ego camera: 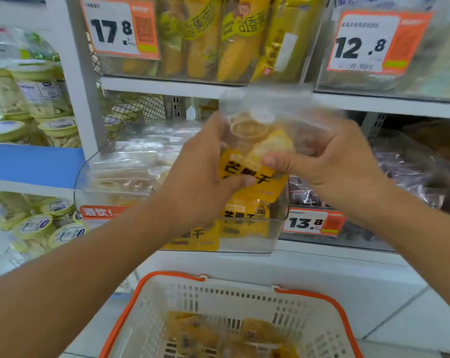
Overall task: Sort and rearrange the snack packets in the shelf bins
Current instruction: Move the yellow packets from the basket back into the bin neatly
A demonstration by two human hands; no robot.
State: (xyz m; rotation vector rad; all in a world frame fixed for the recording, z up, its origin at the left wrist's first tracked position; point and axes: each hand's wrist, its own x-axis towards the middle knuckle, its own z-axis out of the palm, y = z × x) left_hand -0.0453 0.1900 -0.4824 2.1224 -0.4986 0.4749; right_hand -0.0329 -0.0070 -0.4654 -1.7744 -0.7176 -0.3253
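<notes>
Left hand [200, 174] fingers curl round the left edge of a yellow mango packet [254, 161], right hand [329, 156] thumb pinches its right side; packet held upright just above the clear bin [278, 228]. Step, judged: placing it in the bin; next, lower it behind the two yellow packets visible at 6 o'clock. Basket [244, 290] below holds about three more, blurred.

Left hand [200, 174]: bare; no glove, ring or other item visible.
Right hand [329, 161]: bare; no glove or ring visible; partly blurred.
Left forearm [89, 267]: uncovered along its visible length; no sleeve, watch or band.
Right forearm [412, 228]: uncovered; no sleeve, watch or band visible.
</notes>
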